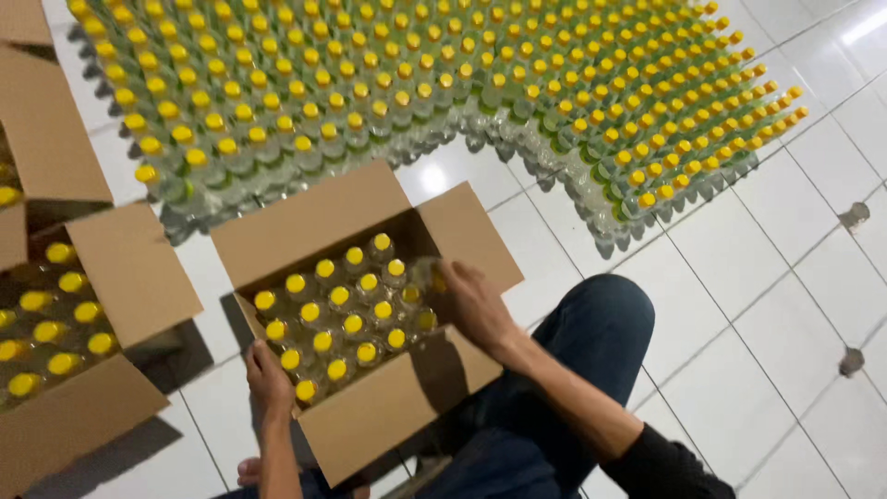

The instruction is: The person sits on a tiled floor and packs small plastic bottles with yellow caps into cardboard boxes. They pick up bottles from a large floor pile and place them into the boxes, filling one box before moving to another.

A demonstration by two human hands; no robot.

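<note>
Your right hand (473, 305) is closed around a clear bottle (427, 275) at the far right corner of the open cardboard box (370, 420), fingers wrapped on its upper body while it leans inward, not yet upright in its slot. Your left hand (268, 381) rests on the box's near left edge, fingers curled over the rim, holding the cardboard and no bottle. The main risk, as I judge it, sits right under your right grip: the tilted bottle could catch on the yellow cap just beside it and jam, or knock that neighbour out of line, because the rows are packed touching. Pushing down hard could also bow the box wall next to your knuckles. The side flap (467, 231) beyond your right hand stands loose and could fold in over the gap. The bottle itself looks transparent and slick, with pale contents; whether its cap is on I cannot tell, since your fingers hide the top.
</note>
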